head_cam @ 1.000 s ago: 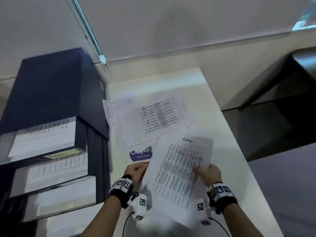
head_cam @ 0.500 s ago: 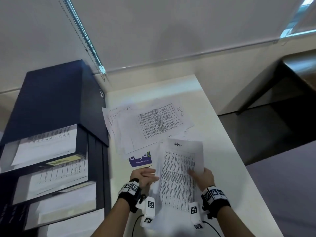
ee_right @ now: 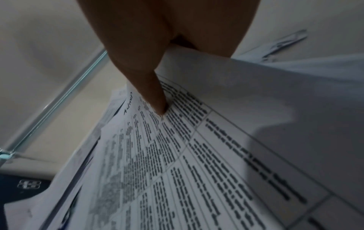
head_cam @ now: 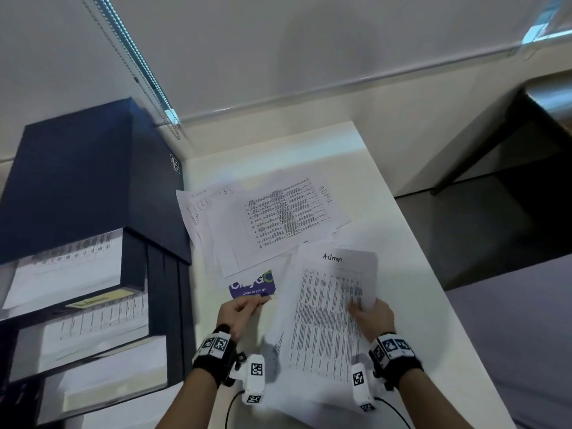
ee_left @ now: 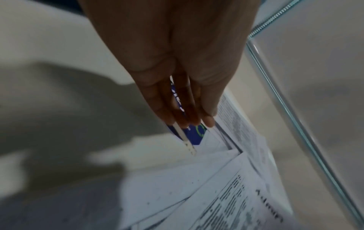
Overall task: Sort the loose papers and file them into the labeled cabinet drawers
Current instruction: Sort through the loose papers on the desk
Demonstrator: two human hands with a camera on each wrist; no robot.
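We pinch the Admin sheet (head_cam: pixel 332 308) in our right hand (head_cam: pixel 373 317), thumb on top, near-right of the paper pile (head_cam: pixel 263 224), readable for sorting; our left hand (head_cam: pixel 240 314) hangs relaxed, holding nothing.

Papers handled on a white table (head_cam: pixel 387 212)

A sheet headed "Admin" (head_cam: pixel 331 308) is pinched by the right hand (head_cam: pixel 373 317); a purple card (head_cam: pixel 252 287) is touched by the left hand (head_cam: pixel 240 314), near a dark cabinet (head_cam: pixel 83 187).
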